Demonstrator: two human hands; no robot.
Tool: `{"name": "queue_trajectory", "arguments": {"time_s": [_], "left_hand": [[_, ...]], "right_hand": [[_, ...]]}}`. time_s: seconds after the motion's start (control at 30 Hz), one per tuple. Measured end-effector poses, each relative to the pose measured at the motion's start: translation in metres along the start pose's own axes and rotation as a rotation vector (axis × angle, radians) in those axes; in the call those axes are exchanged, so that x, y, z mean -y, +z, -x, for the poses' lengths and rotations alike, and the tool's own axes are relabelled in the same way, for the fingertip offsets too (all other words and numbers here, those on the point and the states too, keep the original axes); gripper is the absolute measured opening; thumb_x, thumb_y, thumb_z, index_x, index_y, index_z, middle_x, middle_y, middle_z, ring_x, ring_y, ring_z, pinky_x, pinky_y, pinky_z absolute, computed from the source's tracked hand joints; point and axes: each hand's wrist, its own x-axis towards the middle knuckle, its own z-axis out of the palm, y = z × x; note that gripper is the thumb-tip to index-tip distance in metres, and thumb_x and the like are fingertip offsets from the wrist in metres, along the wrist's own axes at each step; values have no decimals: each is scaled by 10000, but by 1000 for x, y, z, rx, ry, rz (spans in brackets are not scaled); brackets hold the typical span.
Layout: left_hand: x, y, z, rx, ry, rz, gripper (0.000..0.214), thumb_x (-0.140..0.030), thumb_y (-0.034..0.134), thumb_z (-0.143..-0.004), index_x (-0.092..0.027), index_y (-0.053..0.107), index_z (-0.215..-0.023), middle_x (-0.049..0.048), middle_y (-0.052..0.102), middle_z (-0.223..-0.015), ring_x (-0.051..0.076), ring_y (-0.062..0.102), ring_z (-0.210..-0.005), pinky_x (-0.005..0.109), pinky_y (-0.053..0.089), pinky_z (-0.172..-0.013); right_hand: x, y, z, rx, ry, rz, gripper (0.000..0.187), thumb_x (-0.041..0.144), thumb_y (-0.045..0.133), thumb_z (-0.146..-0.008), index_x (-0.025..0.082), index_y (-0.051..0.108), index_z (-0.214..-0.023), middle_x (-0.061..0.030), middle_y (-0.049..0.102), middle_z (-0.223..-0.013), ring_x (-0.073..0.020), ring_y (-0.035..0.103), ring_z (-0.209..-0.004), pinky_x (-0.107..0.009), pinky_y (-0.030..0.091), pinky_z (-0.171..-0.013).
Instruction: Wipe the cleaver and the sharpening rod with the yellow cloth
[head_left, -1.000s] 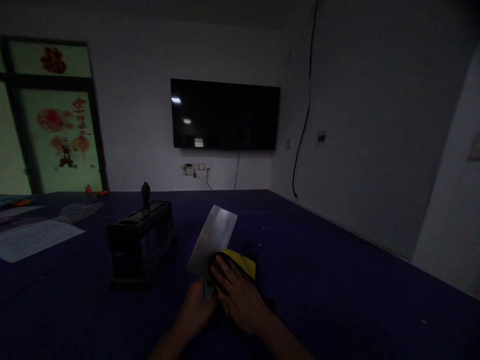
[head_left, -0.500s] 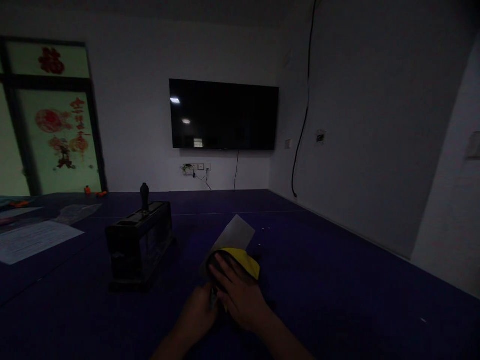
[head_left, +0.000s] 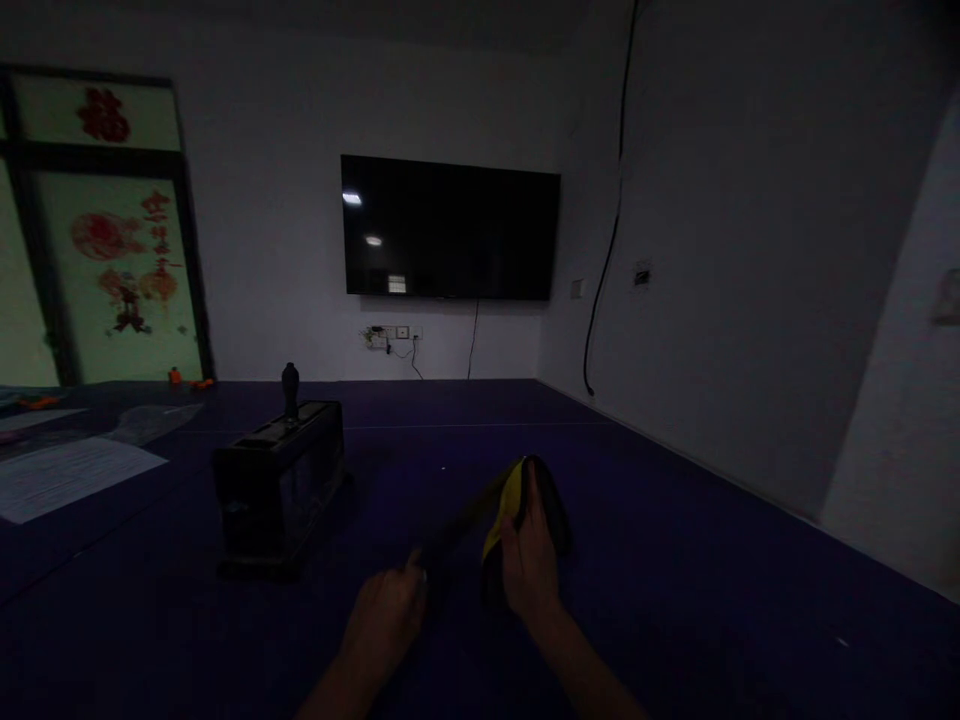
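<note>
Low in the middle of the head view, my left hand [head_left: 384, 612] is closed around the handle end of a broad-bladed kitchen knife [head_left: 463, 520]. Its dark blade points up and to the right, poorly lit. A yellow and black cloth [head_left: 512, 498] is folded in my right hand [head_left: 534, 562], near the tip of the blade. Whether the cloth touches the blade cannot be made out. On the left stands a black box-like block [head_left: 277, 490] with a dark handle [head_left: 290, 390] sticking up from its top.
The hands are over a dark blue-purple surface [head_left: 675, 600]. Printed paper [head_left: 75, 475] and clear plastic [head_left: 154, 424] lie at the left. Small orange items [head_left: 175, 376] sit at the back left. A television [head_left: 450, 230] hangs on the wall; a black cable [head_left: 611, 240] runs down at right.
My right hand and the cloth have moved right, away from my left hand. The blade, pale and broadside before, is now dark and narrow. My left hand has shifted slightly left and down.
</note>
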Motion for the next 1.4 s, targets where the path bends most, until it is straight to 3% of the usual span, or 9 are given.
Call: {"name": "queue_trajectory", "arguments": {"time_s": [0.2,0.33,0.43,0.63,0.8,0.9,1.07,1.23,1.4], "left_hand": [[2,-6,1,-166,-89,108,183,-199,426,-857,-192,576,-962,62,679,-886,197,643,-823,250,380,-656],[4,-8,1,-252,-128,212,171,-87,428,-772,-188,566,-778,53,643,-856,178,610,-843,240,375,-674],[3,-7,0,-271,-139,248,188,-44,427,-722,-184,551,-737,51,622,-845,170,593,-839,235,368,-670],[4,-1,-1,-286,-194,279,180,-65,421,-750,-192,543,-716,29,607,-794,156,593,-782,220,353,-627],[9,-2,-3,-337,-248,384,188,-116,411,-794,-187,567,-717,35,624,-759,166,602,-745,231,362,-628],[10,-4,-4,-340,-285,522,178,-162,426,-800,-175,589,-731,49,653,-767,179,610,-732,238,368,-611],[12,-7,-8,-389,-322,708,176,-273,489,-768,-168,596,-675,31,647,-672,183,598,-652,237,375,-571],[14,-2,-12,-429,-309,826,240,-380,521,-732,-175,572,-617,2,589,-574,164,545,-588,227,370,-526],[14,8,-14,-440,-308,887,267,-430,540,-705,-186,550,-597,-13,532,-534,159,522,-575,221,366,-503]], "right_hand": [[-1,4,1,12,166,-196,606,504,274,-925,155,257,-1420,-133,346,-1446,-248,281,-1348,-455,215,-1103],[-21,15,13,43,238,-331,597,622,322,-860,193,529,-1219,-129,598,-1191,-300,485,-1189,-458,374,-1000],[-39,25,25,-11,331,-398,642,718,396,-759,223,600,-1112,-124,666,-1030,-329,566,-1054,-465,466,-887],[-23,17,19,141,203,-321,496,597,381,-839,218,656,-1002,-116,673,-1034,-298,593,-990,-433,463,-885],[4,10,9,284,103,-258,508,515,298,-920,220,492,-1285,-90,503,-1337,-226,439,-1248,-405,317,-1061],[10,17,13,344,256,-380,588,574,282,-909,178,512,-1278,-115,546,-1294,-228,425,-1267,-411,316,-1061],[19,14,9,429,499,-694,723,589,115,-914,172,698,-1002,-105,717,-922,-225,607,-1063,-399,466,-904],[19,1,-5,385,561,-801,690,568,168,-901,167,725,-824,-111,719,-762,-256,668,-921,-418,513,-798],[-4,21,4,400,718,-753,560,614,362,-833,163,689,-879,-115,717,-805,-288,679,-849,-446,523,-763]]}}
